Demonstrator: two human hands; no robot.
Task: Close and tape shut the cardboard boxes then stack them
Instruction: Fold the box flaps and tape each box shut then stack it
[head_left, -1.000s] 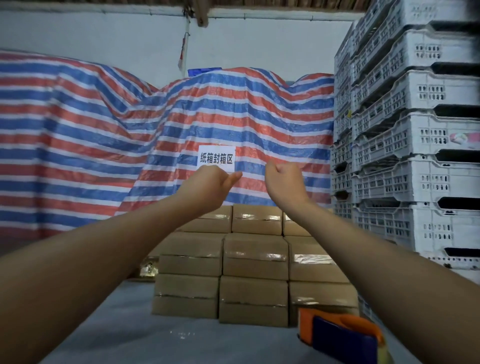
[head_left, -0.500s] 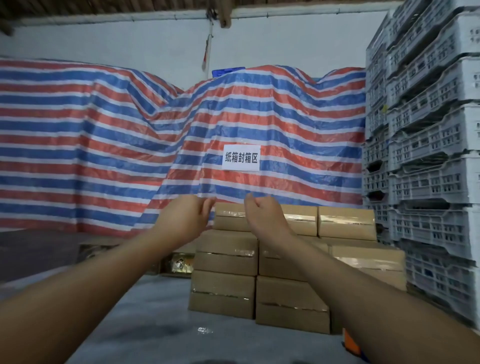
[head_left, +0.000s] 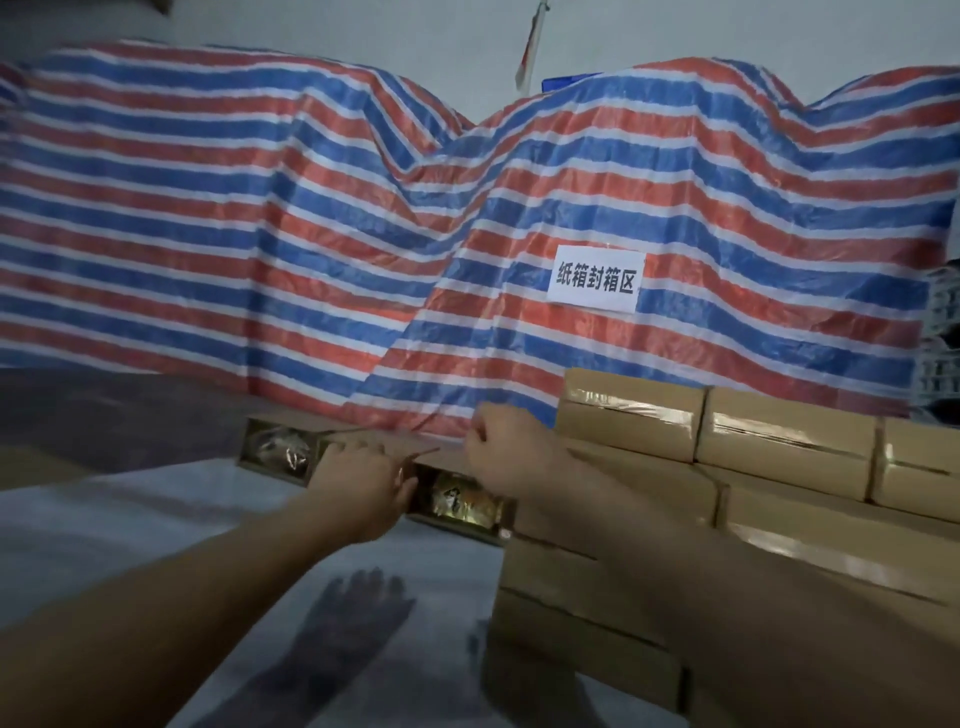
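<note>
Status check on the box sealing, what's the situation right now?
Both hands at open box: left hand fingers on flap, right hand curled at its edge. Taped stack beside. Nothing blocking.

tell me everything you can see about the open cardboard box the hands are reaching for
The open brown cardboard box lies at the back of the grey table surface, left of the stack of taped cardboard boxes and against the striped red, white and blue tarpaulin. It is long and low, its flaps unsealed, showing shiny gold-wrapped contents in openings on both sides. The left hand rests its fingers on a middle flap; the right hand reaches its far edge with curled fingers. Motion blur hides finer detail.
</note>
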